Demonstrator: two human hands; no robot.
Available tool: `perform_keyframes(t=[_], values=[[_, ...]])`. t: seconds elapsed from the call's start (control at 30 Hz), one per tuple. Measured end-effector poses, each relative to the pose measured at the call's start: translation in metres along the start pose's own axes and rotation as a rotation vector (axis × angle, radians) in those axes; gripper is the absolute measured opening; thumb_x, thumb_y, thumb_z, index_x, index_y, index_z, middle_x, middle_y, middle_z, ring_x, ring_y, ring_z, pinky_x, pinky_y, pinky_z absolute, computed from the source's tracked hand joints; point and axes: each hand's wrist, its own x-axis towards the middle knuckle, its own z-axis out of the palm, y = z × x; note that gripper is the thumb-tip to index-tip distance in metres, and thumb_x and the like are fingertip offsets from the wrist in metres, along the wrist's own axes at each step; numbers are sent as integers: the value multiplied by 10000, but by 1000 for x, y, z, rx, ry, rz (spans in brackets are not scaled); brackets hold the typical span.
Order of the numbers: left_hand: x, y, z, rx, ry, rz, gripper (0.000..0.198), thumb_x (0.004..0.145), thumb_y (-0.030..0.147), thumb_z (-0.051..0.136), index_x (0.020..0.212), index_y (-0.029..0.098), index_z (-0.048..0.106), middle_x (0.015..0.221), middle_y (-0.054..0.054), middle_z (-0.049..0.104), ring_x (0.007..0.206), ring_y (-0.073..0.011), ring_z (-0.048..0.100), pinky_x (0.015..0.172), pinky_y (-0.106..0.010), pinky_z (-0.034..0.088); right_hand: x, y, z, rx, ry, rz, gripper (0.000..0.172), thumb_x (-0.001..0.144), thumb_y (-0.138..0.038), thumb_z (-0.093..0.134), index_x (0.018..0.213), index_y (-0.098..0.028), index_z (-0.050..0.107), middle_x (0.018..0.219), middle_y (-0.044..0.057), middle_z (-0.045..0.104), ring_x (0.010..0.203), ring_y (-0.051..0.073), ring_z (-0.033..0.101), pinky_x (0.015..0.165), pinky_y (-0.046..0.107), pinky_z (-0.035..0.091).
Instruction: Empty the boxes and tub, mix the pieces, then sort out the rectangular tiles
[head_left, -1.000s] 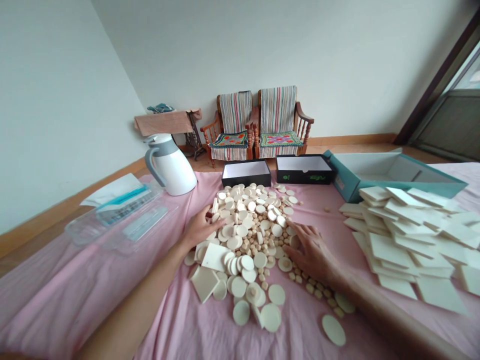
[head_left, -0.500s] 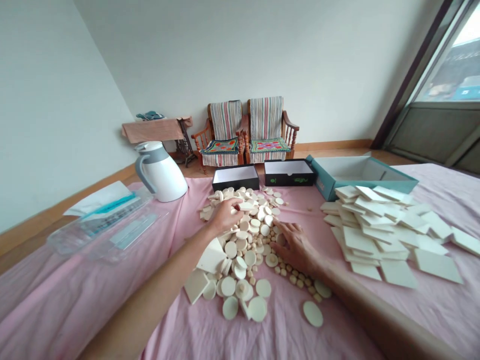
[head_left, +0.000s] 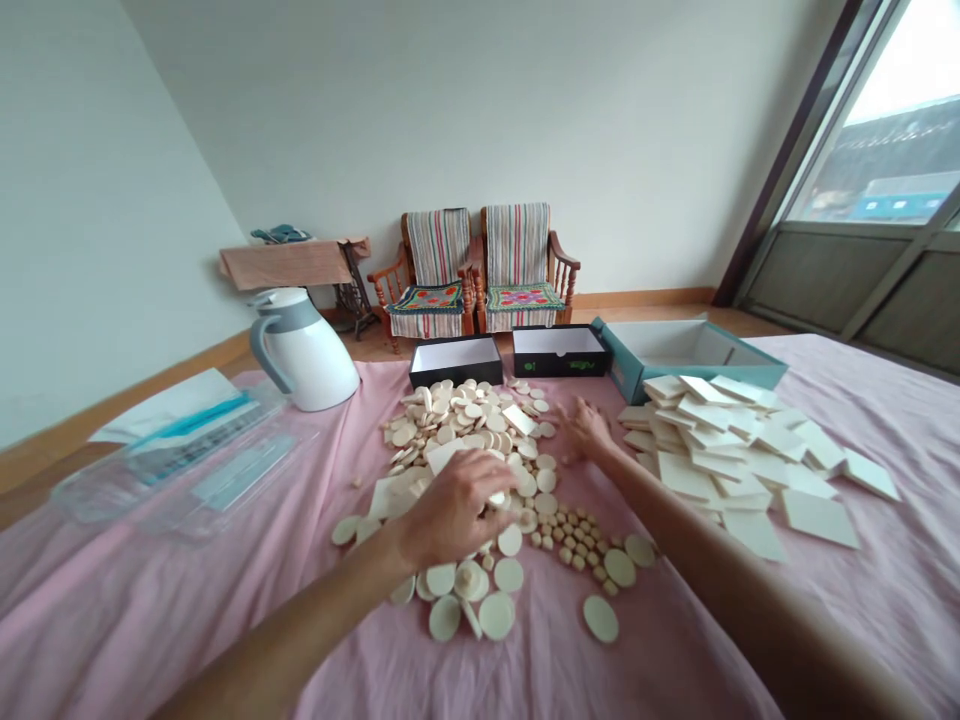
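Observation:
A pile of pale wooden discs (head_left: 495, 615) lies on the pink cloth, with a few square tiles among them. My left hand (head_left: 457, 505) is over the near middle of this pile, back up. Its fingers curve to the right and the thumb stands apart from them; pale discs show beside the fingertips. Beyond the pile's right edge, my right hand (head_left: 589, 432) is low over the cloth, fingers spread and slightly blurred, nothing seen in it. Small wooden beads (head_left: 574, 535) form a cluster nearer to me, between the discs and my right forearm.
A heap of square wooden tiles (head_left: 750, 455) lies right of my right arm. Behind stand two black boxes with white insides (head_left: 455, 378) (head_left: 562, 362) and a teal box (head_left: 622, 375). A white jug (head_left: 315, 365) and clear plastic packaging (head_left: 225, 480) are at left.
My left hand has come nearer to me over the pile. My right hand has moved away from me, off the beads, which now show. The view has shifted slightly.

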Motion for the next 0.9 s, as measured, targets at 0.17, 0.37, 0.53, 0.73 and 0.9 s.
perform_keyframes(t=[0.17, 0.37, 0.53, 0.73, 0.9], values=[[-3, 32, 24, 58, -228, 189, 351, 877, 430, 594, 1139, 196, 604, 1081, -84, 662, 1072, -248, 560, 1021, -439, 334, -4, -46, 30, 144, -140, -135, 406, 919, -426, 448, 1214, -184, 587, 1134, 108, 678, 1108, 268, 594, 950, 417, 440], [13, 53, 43, -24, -243, 336, 586, 832, 571, 592, 1271, 189, 532, 1288, -116, 572, 1179, -282, 509, 1020, -424, 359, -18, -51, -18, 360, -176, -228, 460, 931, -478, 409, 1217, -173, 599, 1213, 108, 654, 1093, 233, 621, 887, 347, 491], [40, 66, 73, 39, -295, 474, 616, 860, 564, 543, 1377, 240, 452, 1510, -99, 371, 1321, -321, 399, 1027, -481, 364, -37, -9, -63, 313, -87, -139, 384, 886, -462, 469, 1020, -156, 660, 1009, 123, 715, 914, 243, 677, 764, 343, 513], [65, 55, 87, 202, -291, 436, 324, 905, 319, 508, 1214, 241, 563, 1347, -81, 539, 1256, -280, 456, 1018, -501, 360, -55, 15, -70, 345, -85, -84, 323, 853, -433, 515, 981, -166, 643, 900, 95, 720, 810, 214, 691, 660, 301, 524], [66, 11, 66, 334, -233, 217, 268, 889, 210, 521, 1148, 213, 591, 1236, -101, 595, 1196, -270, 500, 1019, -494, 353, -73, 7, -63, 343, -100, -108, 252, 850, -372, 526, 977, -184, 636, 893, 80, 716, 789, 199, 691, 665, 297, 532]])
